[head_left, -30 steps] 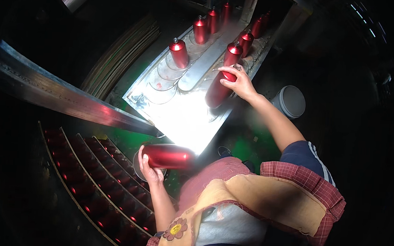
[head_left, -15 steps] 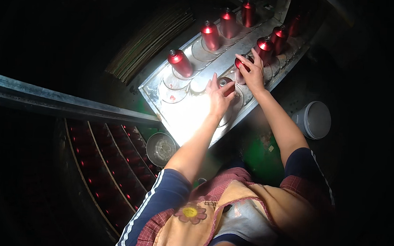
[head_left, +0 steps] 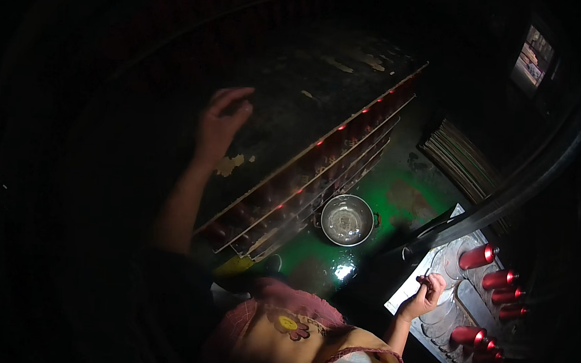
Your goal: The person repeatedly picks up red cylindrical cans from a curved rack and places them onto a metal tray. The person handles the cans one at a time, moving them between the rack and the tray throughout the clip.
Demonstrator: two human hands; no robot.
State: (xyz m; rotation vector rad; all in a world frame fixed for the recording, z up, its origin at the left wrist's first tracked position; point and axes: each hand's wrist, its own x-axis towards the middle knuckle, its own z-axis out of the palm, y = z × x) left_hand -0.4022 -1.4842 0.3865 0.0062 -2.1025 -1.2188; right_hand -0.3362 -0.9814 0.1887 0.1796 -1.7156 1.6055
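My left hand (head_left: 220, 126) is raised in the dim area at the left, above a dark surface with pale worn patches (head_left: 229, 164). Its fingers are bent and spread from the thumb, and nothing shows between them. At the lower right my right hand (head_left: 431, 294) hovers at the near end of a metal table (head_left: 404, 294), its fingers curled in around a small dark thing (head_left: 423, 280) too unclear to name. Beyond it, several red metal bottles with narrow necks stand in two rows, among them one in the upper row (head_left: 476, 257) and another in the lower row (head_left: 468, 335).
Long racks (head_left: 289, 198) filled with dark red bottles run diagonally through the middle. A round metal pot (head_left: 347, 220) with handles sits on the green floor (head_left: 312, 268). A metal bar (head_left: 492, 212) crosses above the table's corner. Stacked thin boards (head_left: 463, 154) lie behind it.
My view has swung left, so the table now appears at the lower right. Both hands have come away from the bottles; the left has moved out over the dark surface.
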